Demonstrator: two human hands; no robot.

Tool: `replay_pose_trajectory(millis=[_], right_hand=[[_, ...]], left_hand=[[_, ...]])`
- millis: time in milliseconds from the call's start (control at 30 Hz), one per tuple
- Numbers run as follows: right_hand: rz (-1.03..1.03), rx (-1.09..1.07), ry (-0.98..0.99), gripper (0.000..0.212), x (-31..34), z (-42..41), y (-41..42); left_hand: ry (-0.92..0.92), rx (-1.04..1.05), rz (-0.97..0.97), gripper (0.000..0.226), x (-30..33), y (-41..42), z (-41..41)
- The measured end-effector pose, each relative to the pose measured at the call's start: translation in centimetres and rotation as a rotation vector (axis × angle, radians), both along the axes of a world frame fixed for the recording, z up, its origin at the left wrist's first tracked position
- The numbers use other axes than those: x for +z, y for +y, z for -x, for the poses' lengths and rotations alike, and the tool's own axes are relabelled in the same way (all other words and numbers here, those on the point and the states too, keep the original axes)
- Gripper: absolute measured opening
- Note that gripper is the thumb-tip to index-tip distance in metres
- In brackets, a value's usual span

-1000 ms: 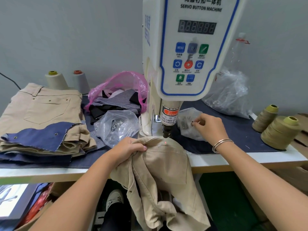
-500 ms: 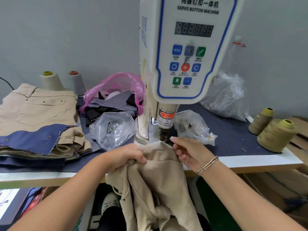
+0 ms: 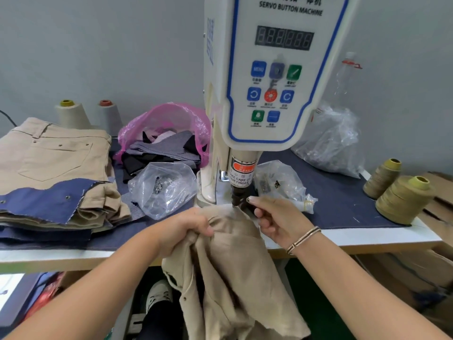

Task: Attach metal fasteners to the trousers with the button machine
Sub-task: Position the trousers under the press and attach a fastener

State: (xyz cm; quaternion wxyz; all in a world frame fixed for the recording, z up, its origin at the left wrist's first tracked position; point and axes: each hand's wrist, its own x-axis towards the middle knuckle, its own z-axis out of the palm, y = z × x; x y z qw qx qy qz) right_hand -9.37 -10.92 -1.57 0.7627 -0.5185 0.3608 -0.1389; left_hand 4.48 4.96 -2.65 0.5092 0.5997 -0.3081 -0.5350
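The white servo button machine [image 3: 269, 77] stands mid-table, its punch head [image 3: 239, 192] pointing down. Beige trousers [image 3: 232, 261] lie under the punch and hang off the table's front edge. My left hand [image 3: 183, 229] grips a bunched fold of them just left of the punch. My right hand [image 3: 274, 217] is at the punch tip with curled fingers, thumb and forefinger pinching a small dark metal fastener [image 3: 245, 204] that is barely visible. A clear bag of fasteners [image 3: 282, 182] lies right behind that hand.
A second clear bag of metal parts [image 3: 161, 190] sits left of the machine, behind it a pink bag of fabric scraps [image 3: 166, 133]. Stacked beige and blue trousers [image 3: 51, 168] fill the left. Thread cones [image 3: 402, 200] stand at the right edge, with a large clear bag [image 3: 328, 141] behind.
My right hand left the fastener bag and came forward and left to the punch tip. My left hand kept its grip on the trousers.
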Motion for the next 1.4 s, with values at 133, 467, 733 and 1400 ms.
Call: replay_pose_trajectory(millis=[133,467,733,1400], right_hand=[[-0.086,0.044,-0.016,0.02,-0.6,0.1,0.8],[-0.516,0.022,-0.145,0.02,-0.6,-1.4,2.3],[-0.593,0.038,-0.186,0.02,0.0,-1.1,2.1],[-0.536,0.063,-0.138,0.014,-0.6,-0.9,2.0]], left_hand=[[0.108,-0.038,-0.087,0.05,-1.2,1.5,-1.4],[-0.8,0.237,0.013,0.015,-3.1,1.5,-4.6],[-0.985,0.3,0.037,0.024,-5.2,1.0,-3.7],[-0.972,0.266,0.028,0.011,-5.9,0.9,-4.2]])
